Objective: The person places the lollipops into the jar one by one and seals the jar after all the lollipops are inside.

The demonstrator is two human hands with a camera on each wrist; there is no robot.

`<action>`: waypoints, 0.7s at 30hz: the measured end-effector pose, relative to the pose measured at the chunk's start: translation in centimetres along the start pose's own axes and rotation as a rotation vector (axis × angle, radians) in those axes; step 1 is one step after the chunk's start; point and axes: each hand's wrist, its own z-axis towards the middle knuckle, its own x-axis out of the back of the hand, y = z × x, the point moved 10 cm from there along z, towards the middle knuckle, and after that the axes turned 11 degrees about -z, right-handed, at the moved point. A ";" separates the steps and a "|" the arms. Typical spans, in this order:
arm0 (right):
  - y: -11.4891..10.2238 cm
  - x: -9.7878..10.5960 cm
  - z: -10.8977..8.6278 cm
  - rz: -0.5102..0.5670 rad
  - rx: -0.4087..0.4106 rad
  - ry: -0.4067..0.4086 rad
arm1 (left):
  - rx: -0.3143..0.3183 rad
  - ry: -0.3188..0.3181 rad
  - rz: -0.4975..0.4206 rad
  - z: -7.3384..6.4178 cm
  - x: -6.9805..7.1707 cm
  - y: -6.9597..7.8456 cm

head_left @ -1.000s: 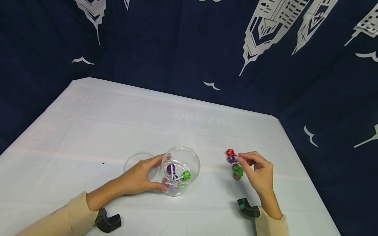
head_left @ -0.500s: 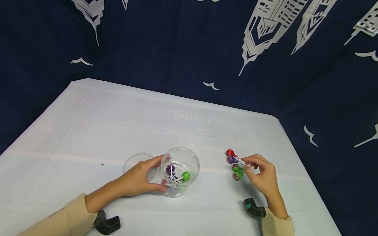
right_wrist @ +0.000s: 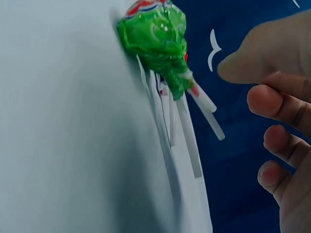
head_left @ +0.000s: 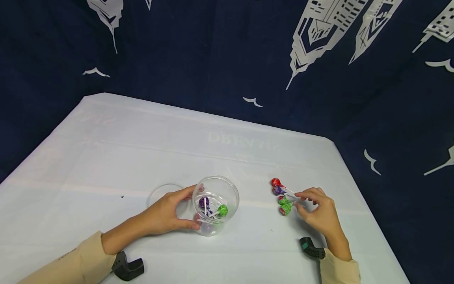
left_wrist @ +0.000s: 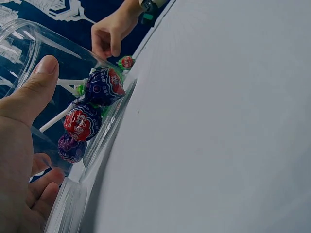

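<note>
Four lollipops (head_left: 278, 191) lie sideways; sticks (right_wrist: 189, 138) point right.

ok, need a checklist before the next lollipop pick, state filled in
1. Left hand steadying jar: ok, gripping its side.
2. Jar mouth uncovered: ok, clear disc lies off it, by the left hand.
3. Loose lollipops near right hand: ok, four, heads bunched.
4. Right hand gripping a stick: not ok, right wrist view shows a gap.
5. Sticks well separated: not ok, some overlap in that view.
6. Count of lollipops inside the jar: cannot tell, they overlap.
</note>
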 end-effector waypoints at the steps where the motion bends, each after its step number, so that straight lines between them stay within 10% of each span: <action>1: 0.1 0.0 -0.1 -0.007 0.005 -0.003 | 0.000 0.000 0.003 0.0 0.0 0.0; 21: 1.4 -1.6 -0.7 -0.071 -0.012 -0.089 | -0.006 0.005 0.001 0.1 0.0 0.0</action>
